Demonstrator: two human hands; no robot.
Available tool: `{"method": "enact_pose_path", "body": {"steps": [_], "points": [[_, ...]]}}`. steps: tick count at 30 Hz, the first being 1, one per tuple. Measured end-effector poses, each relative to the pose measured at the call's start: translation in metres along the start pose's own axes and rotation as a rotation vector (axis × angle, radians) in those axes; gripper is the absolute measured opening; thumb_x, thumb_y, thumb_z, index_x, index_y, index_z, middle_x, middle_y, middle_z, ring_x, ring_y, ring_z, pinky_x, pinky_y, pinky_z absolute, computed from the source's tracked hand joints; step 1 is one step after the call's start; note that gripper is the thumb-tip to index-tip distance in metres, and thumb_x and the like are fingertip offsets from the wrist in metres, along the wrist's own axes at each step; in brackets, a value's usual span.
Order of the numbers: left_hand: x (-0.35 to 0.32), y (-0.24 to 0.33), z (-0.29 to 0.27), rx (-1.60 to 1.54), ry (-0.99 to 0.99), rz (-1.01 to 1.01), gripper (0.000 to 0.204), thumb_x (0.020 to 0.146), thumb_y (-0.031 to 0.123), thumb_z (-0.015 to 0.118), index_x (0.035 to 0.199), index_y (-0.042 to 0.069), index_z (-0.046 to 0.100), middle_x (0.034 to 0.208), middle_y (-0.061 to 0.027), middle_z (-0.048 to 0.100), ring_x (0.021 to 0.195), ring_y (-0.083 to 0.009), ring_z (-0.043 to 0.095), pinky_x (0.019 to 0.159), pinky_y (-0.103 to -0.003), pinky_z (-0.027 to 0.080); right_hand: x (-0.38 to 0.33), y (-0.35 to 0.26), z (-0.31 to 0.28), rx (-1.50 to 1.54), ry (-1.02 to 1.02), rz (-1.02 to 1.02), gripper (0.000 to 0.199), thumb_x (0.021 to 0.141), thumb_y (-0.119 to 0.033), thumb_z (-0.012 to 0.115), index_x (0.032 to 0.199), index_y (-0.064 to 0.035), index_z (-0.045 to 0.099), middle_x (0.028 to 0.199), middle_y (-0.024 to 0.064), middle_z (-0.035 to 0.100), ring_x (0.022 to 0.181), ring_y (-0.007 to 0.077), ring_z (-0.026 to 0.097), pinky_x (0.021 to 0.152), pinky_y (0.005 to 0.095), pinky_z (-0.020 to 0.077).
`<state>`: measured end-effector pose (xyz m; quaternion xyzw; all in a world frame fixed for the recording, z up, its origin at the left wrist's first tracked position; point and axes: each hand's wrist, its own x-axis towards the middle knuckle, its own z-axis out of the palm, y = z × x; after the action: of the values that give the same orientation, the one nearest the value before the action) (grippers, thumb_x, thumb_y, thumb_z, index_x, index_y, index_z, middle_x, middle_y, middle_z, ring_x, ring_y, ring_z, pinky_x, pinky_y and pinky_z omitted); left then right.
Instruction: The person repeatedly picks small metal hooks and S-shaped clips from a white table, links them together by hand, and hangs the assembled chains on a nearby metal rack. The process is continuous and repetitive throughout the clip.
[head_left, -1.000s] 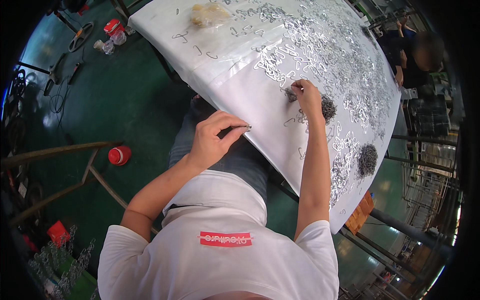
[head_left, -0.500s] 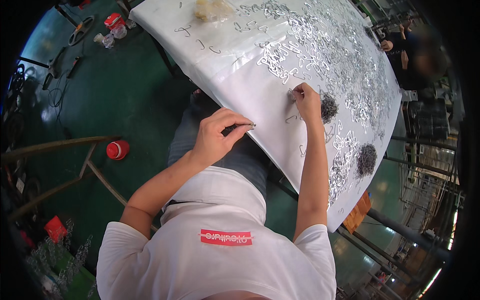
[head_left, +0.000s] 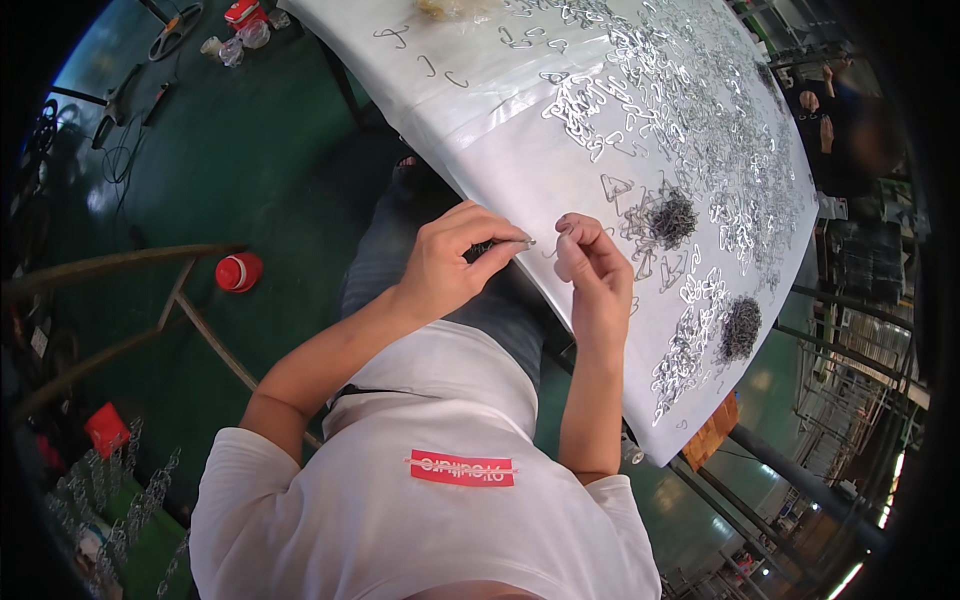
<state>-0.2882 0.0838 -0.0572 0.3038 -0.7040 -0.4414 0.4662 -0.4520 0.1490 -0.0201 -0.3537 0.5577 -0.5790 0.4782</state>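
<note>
My left hand (head_left: 455,258) is closed in a pinch just off the table's near edge. A small metal piece (head_left: 531,243) pokes out from its thumb and fingertip; its exact kind is too small to tell. My right hand (head_left: 598,268) is raised close beside it, over the edge of the white-covered table (head_left: 520,165). Its thumb and index finger are pressed together, and whatever sits between them is too small to make out. Beyond it lie a few loose thin wire hooks (head_left: 616,187) and a dark heap of small wire pieces (head_left: 672,218).
Shiny bent metal hooks (head_left: 690,110) spread over the table, with another dark heap (head_left: 740,328) at right. A co-worker's hand (head_left: 808,100) shows at the far side. Left, on the green floor, stand a red round container (head_left: 238,272) and a wooden frame (head_left: 190,318).
My right hand has drawn back from beside the dark heap toward my left hand. The left hand stays pinched on its metal piece. The whole view has shifted slightly.
</note>
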Motion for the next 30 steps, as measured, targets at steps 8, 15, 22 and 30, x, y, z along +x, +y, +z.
{"method": "enact_pose_path", "body": {"steps": [8,15,22,30], "points": [[0.001,0.000,-0.001,0.023,0.004,0.040,0.016,0.073,-0.004,0.071,0.086,0.004,0.070,0.081,-0.0063,0.068,0.075,-0.0213,0.063,0.067,-0.031,0.050,-0.008,0.003,0.028,-0.045,0.186,-0.055,0.006,0.088,-0.004,0.065,0.091,-0.0003,0.062,0.109,0.0028,0.052,0.082,0.0070,0.052,0.071,0.0204,0.0427],[0.002,-0.008,-0.002,0.021,0.014,0.057,0.017,0.074,-0.004,0.071,0.089,0.005,0.071,0.084,-0.0073,0.068,0.075,-0.0224,0.063,0.067,-0.031,0.050,-0.004,0.018,0.038,-0.036,0.226,-0.233,0.006,0.086,-0.003,0.065,0.090,-0.0014,0.061,0.110,0.0072,0.049,0.085,0.0092,0.049,0.074,0.0231,0.0422],[0.096,-0.092,0.004,0.207,0.069,0.060,0.012,0.081,0.010,0.068,0.092,0.005,0.072,0.091,-0.0094,0.070,0.083,-0.0268,0.064,0.074,-0.035,0.050,-0.007,0.028,0.039,-0.108,0.218,-0.288,0.009,0.083,-0.001,0.067,0.088,-0.0021,0.060,0.106,0.0076,0.050,0.080,0.0104,0.045,0.072,0.0223,0.0393],[0.205,-0.163,0.078,0.707,-0.054,0.214,0.018,0.084,0.021,0.064,0.094,0.008,0.072,0.086,-0.0073,0.066,0.084,-0.0278,0.062,0.082,-0.036,0.050,-0.008,0.030,0.049,-0.120,0.215,-0.250,0.008,0.083,-0.005,0.068,0.085,-0.0025,0.062,0.102,0.0067,0.051,0.084,0.0126,0.050,0.069,0.0244,0.0414]]}}
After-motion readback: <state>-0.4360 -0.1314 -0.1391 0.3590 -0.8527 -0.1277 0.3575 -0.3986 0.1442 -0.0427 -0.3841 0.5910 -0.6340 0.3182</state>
